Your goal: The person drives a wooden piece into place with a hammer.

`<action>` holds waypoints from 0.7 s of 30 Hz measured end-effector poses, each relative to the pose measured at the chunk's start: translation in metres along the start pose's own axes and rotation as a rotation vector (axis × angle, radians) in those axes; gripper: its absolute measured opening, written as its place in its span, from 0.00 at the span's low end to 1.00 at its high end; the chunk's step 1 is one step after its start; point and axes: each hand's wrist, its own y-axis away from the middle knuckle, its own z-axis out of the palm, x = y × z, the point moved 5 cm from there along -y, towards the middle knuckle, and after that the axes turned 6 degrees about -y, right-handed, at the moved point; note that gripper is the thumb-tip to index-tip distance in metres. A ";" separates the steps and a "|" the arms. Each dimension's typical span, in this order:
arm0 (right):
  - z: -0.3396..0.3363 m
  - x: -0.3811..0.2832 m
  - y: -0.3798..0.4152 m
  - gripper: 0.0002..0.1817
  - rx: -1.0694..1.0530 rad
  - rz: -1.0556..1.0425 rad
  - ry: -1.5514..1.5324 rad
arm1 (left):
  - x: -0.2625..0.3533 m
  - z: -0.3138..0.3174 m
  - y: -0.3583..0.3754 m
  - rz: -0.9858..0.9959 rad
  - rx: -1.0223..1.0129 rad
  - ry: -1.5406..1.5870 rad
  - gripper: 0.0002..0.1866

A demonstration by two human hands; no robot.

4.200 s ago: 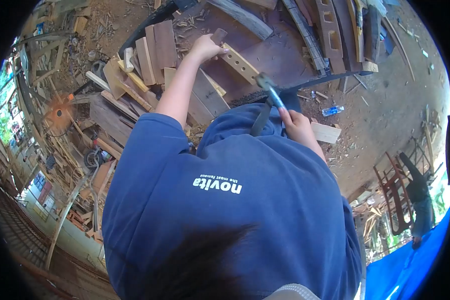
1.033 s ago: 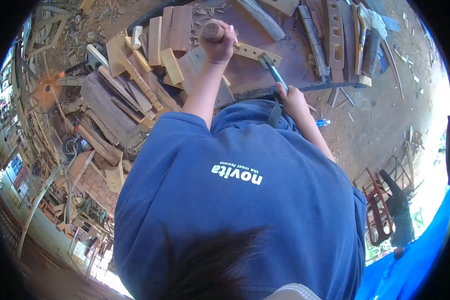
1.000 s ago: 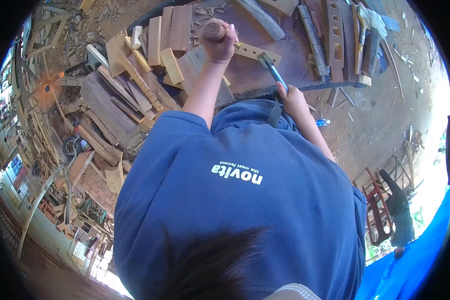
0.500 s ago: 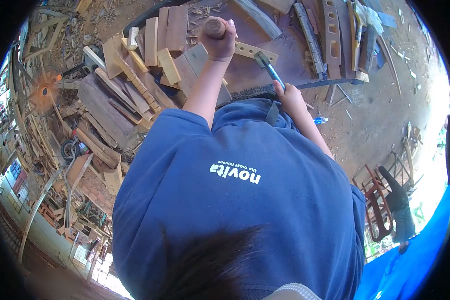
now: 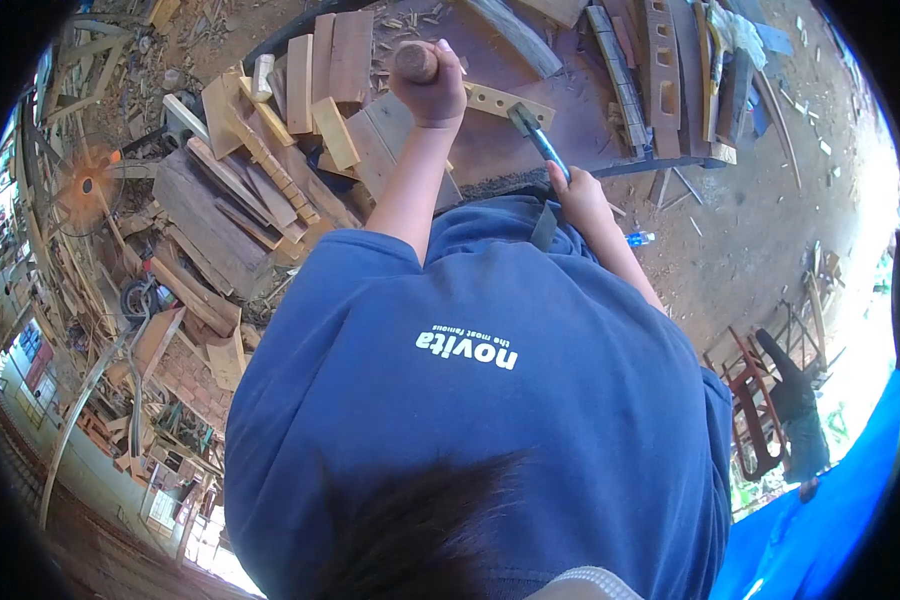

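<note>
My left hand (image 5: 433,95) is closed in a fist around an upright wooden tool handle (image 5: 416,62), its round brown end facing up. The lower part of that tool is hidden beneath the fist. Beside this hand lies a pale wooden strip (image 5: 490,101) with a row of round holes, its left end hidden behind the fist. My right hand (image 5: 582,198) grips a hammer (image 5: 542,143) by its teal and silver handle. The dark hammer head overlaps the right part of the strip in this view.
A dark work surface (image 5: 580,110) carries the strip, with a mortised plank (image 5: 662,70) to the right. Many boards (image 5: 210,205) and offcuts lie piled on the left. A blue-capped bottle (image 5: 640,240) is near my right forearm. Another person (image 5: 795,410) is at the lower right.
My left hand, with the wooden handle, has shifted slightly to the left. My right hand and the hammer stay almost where they were over the strip.
</note>
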 end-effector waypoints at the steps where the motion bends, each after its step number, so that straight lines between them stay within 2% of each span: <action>1: -0.001 -0.001 0.001 0.37 -0.003 -0.001 -0.007 | 0.004 0.000 0.002 -0.001 0.002 0.001 0.08; 4: -0.001 -0.005 0.004 0.37 -0.002 -0.009 -0.040 | 0.004 0.001 0.006 -0.063 -0.014 0.072 0.09; 6: -0.005 -0.014 0.002 0.36 0.004 -0.021 -0.064 | -0.003 -0.002 0.005 0.166 0.000 -0.167 0.08; 8: -0.011 -0.021 0.000 0.36 -0.063 0.067 -0.197 | -0.009 -0.002 0.009 0.144 -0.008 -0.197 0.07; 10: -0.037 -0.052 0.018 0.34 0.008 -0.019 -0.199 | 0.000 0.004 0.009 0.123 -0.010 -0.218 0.07; 12: -0.057 -0.078 0.033 0.26 0.007 -0.221 -0.455 | 0.027 0.008 0.011 0.270 0.000 -0.387 0.06; 13: -0.075 -0.103 0.055 0.22 -0.020 -0.283 -0.609 | 0.033 0.009 0.013 0.275 0.013 -0.380 0.06; 14: -0.093 -0.126 0.075 0.24 -0.011 -0.439 -0.661 | 0.036 0.011 0.014 0.248 0.004 -0.329 0.06; 17: -0.121 -0.163 0.121 0.25 -0.052 -0.495 -0.778 | 0.031 0.013 0.015 0.229 -0.013 -0.266 0.08; 19: -0.127 -0.175 0.135 0.22 -0.068 -0.734 -0.867 | 0.034 0.015 0.014 0.231 -0.021 -0.254 0.10; 20: -0.124 -0.177 0.135 0.22 -0.070 -0.741 -0.856 | 0.036 0.015 0.016 0.229 -0.041 -0.298 0.10; 21: -0.112 -0.171 0.129 0.22 -0.079 -0.613 -0.726 | 0.039 0.015 0.018 0.225 -0.063 -0.343 0.10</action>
